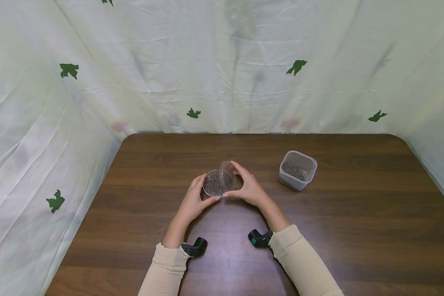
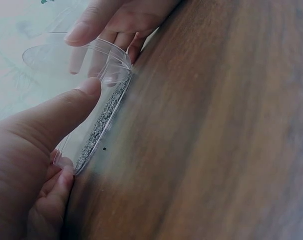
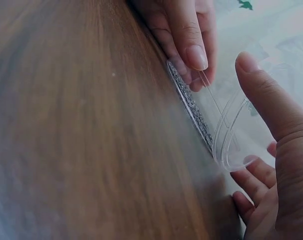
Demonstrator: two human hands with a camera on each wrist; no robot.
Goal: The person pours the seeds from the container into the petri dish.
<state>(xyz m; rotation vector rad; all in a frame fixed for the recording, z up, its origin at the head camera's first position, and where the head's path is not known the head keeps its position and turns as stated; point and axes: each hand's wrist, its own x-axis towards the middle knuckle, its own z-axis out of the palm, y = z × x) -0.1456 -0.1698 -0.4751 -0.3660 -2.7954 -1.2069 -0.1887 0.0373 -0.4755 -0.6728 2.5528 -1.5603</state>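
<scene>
A clear round petri dish [image 1: 204,190] stands on the table, with a layer of small dark grey granules [image 1: 213,183] in it. My left hand [image 1: 191,202] holds the dish from the left, thumb at the near rim and fingers round the far side. The clear petri dish lid [image 1: 227,167] leans tilted over the right part of the dish. My right hand [image 1: 251,189] grips this lid between thumb and fingers. In the right wrist view the lid [image 3: 236,150] stands at a slant, its lower edge right at the dish's end.
To the right, a clear square plastic tub [image 1: 291,183] without a lid holds more dark granules [image 1: 293,169]. One dark speck [image 2: 104,148] lies on the wooden table [image 1: 355,197] beside the dish. A pale curtain [image 1: 222,74] with green leaf shapes hangs behind the table.
</scene>
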